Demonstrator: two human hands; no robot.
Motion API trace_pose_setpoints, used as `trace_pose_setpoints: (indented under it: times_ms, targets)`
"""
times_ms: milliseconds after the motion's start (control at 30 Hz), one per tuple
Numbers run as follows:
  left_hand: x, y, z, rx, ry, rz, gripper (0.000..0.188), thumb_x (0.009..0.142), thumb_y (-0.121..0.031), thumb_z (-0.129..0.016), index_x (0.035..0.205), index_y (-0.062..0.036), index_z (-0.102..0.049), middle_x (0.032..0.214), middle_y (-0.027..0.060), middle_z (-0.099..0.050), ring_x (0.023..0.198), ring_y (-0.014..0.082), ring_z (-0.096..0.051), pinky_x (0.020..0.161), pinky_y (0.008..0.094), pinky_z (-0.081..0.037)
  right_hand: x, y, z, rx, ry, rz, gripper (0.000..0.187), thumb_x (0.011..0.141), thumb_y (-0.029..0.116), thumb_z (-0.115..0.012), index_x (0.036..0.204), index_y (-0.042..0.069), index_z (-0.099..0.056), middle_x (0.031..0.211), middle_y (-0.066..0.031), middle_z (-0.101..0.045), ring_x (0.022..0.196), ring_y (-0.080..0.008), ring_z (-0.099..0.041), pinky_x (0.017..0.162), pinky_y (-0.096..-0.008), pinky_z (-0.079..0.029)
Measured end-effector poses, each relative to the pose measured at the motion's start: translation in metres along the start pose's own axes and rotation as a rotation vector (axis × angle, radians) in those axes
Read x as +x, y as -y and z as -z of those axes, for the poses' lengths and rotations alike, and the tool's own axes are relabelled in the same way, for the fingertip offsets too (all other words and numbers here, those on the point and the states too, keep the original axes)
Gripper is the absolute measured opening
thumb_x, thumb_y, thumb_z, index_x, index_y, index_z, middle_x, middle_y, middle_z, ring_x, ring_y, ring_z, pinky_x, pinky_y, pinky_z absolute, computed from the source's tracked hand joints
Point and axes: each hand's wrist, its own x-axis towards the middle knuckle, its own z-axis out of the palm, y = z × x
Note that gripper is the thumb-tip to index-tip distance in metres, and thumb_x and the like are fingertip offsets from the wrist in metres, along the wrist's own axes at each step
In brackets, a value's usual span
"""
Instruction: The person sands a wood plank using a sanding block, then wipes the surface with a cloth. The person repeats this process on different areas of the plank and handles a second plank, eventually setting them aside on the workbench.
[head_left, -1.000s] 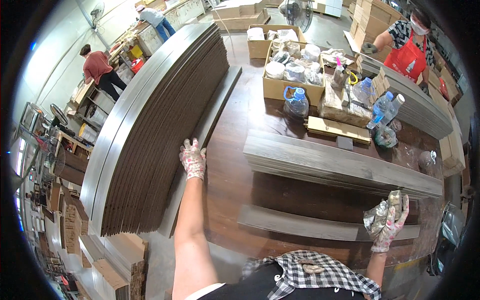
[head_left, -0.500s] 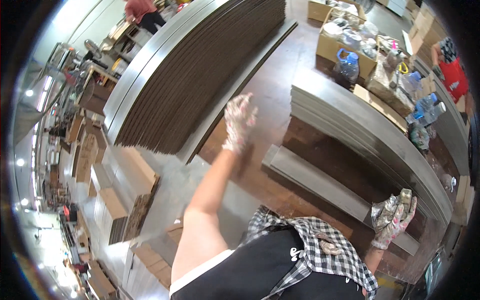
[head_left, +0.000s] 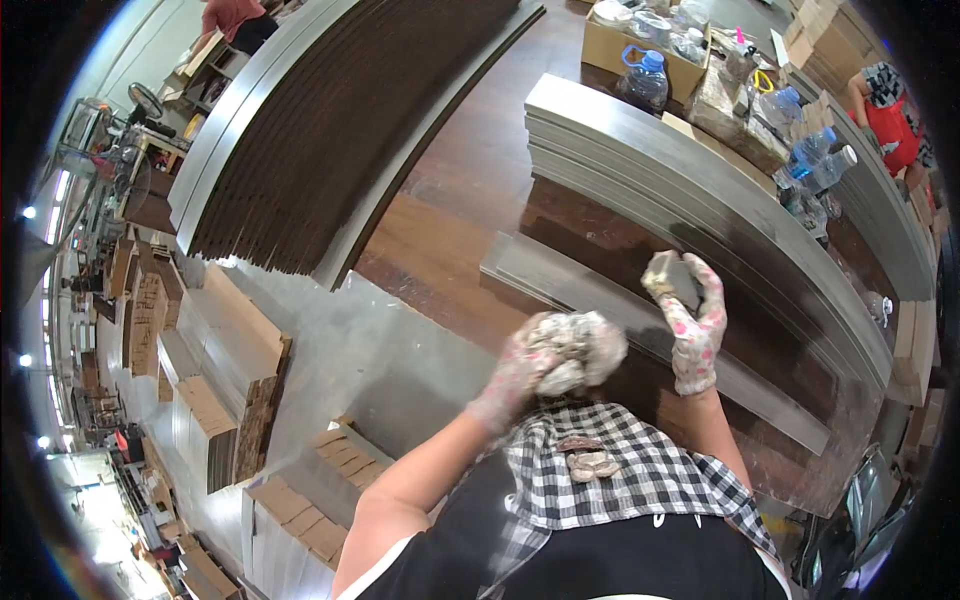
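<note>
The left hand (head_left: 515,375) has its fingers curled around a crumpled whitish rag (head_left: 582,350), just beyond the checkered cloth (head_left: 640,440) at the person's front. The right hand's (head_left: 697,338) fingers are clamped on a small greyish block (head_left: 678,280), above the brown counter (head_left: 440,240) and its grey boards (head_left: 750,400).

Two gloved hands (head_left: 698,338), one crumpled wad (head_left: 580,352), one small block (head_left: 668,277), one blue-handled jug (head_left: 645,85), two co-workers (head_left: 903,135)
</note>
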Motion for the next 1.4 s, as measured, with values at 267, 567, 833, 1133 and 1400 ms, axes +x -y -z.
trace_pose_setpoints:
  times_ms: [267,567,833,1133,1400]
  targets:
    - [-0.024,0.029,0.038,0.184,0.013,0.141,0.03,0.089,-0.023,-0.076,0.104,0.0015,-0.066,0.094,0.0103,-0.071,0.086,0.017,-0.065,0.081,0.0312,-0.052,0.014,-0.038,-0.087,-0.491,0.266,0.19,0.05,0.073,0.015,-0.082,0.118,0.004,-0.063,0.114,-0.0155,-0.069,0.106,-0.0322,-0.066,0.097,-0.0391,-0.051]
    - [-0.006,0.031,0.081,0.606,0.109,-0.088,0.035,0.085,-0.028,-0.074,0.103,0.0006,-0.07,0.103,0.0203,-0.07,0.097,0.0362,-0.068,0.087,0.041,-0.053,0.057,-0.025,-0.144,-0.606,0.476,0.195,0.05,0.076,0.023,-0.08,0.122,0.008,-0.067,0.119,-0.0148,-0.07,0.109,-0.0323,-0.065,0.099,-0.0411,-0.049]
    - [0.016,0.026,0.089,0.654,0.265,-0.112,0.03,0.085,-0.023,-0.066,0.11,-0.0066,-0.072,0.108,0.0175,-0.072,0.102,0.0339,-0.067,0.092,0.0416,-0.054,0.059,0.008,-0.169,-0.78,0.844,0.558,0.045,0.08,0.03,-0.075,0.121,0.014,-0.064,0.101,-0.0092,-0.066,0.094,-0.032,-0.063,0.085,-0.0456,-0.051]
    - [0.027,-0.001,0.081,0.624,0.208,-0.463,0.027,0.074,0.0,-0.061,0.099,-0.0059,-0.072,0.109,0.0108,-0.071,0.096,0.0285,-0.071,0.084,0.0382,-0.057,0.071,-0.022,-0.158,-0.576,0.609,0.15,0.053,0.083,0.025,-0.073,0.131,0.006,-0.062,0.126,-0.0189,-0.065,0.117,-0.0378,-0.06,0.104,-0.0416,-0.046]
    - [0.048,-0.021,0.059,0.878,0.2,-0.621,0.03,0.072,-0.007,-0.067,0.101,-0.0098,-0.072,0.114,0.0128,-0.07,0.096,0.0308,-0.07,0.078,0.0398,-0.054,0.025,-0.015,0.029,-0.735,0.513,-0.201,0.062,0.079,0.035,-0.074,0.133,0.007,-0.062,0.122,-0.0194,-0.068,0.115,-0.0341,-0.065,0.101,-0.0412,-0.051]
